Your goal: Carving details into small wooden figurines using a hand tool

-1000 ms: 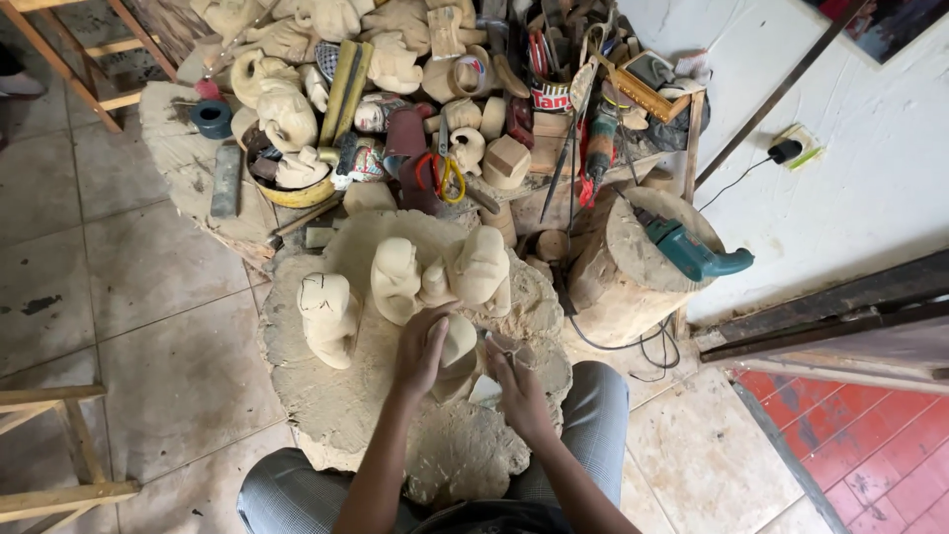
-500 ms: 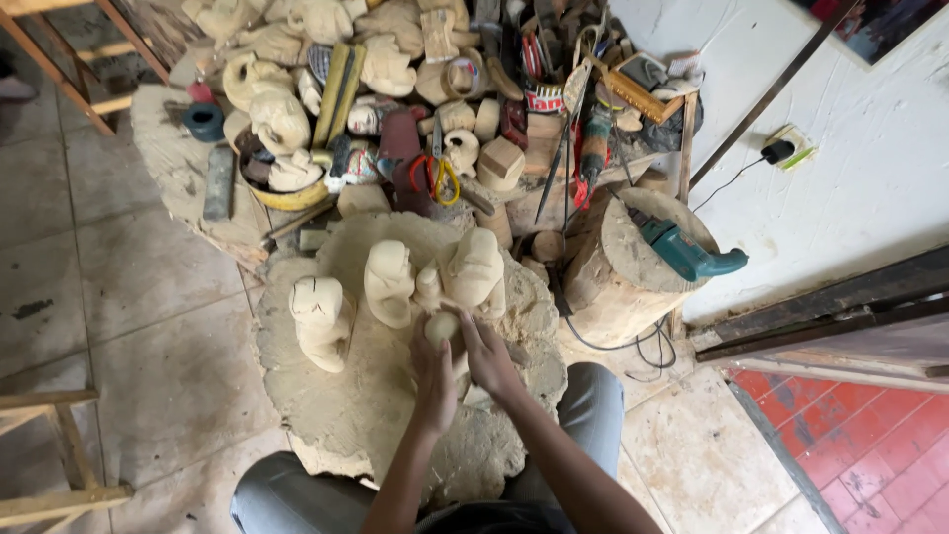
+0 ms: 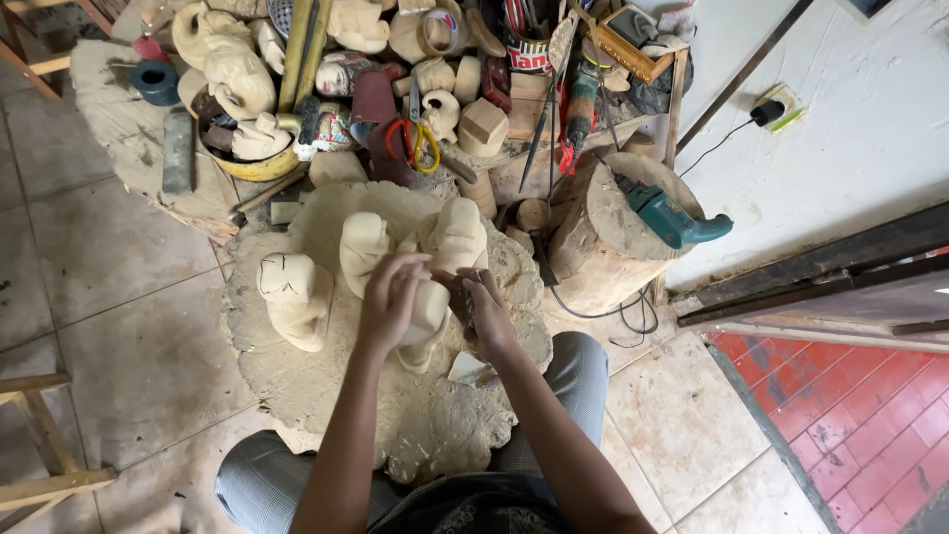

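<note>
Between left hand [image 3: 392,297] and right hand [image 3: 481,309], pale carving [image 3: 427,314] (gripped)

Four pale carvings stand on the stump [image 3: 326,396]: one [image 3: 293,297] at left, two [image 3: 362,249] [image 3: 457,233] behind, one [image 3: 427,314] under two hands [image 3: 390,302] [image 3: 484,311]. One drill [image 3: 672,218], one scissors [image 3: 415,143].

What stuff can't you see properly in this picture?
Head view only:
- The pale wooden carving under both hands: the left hand and right hand cover its middle.
- What the right hand grips: something dark, hidden by its fingers.
- The wooden stool: cut off by the left edge.
- Small tools at the top: too crowded to tell.
</note>
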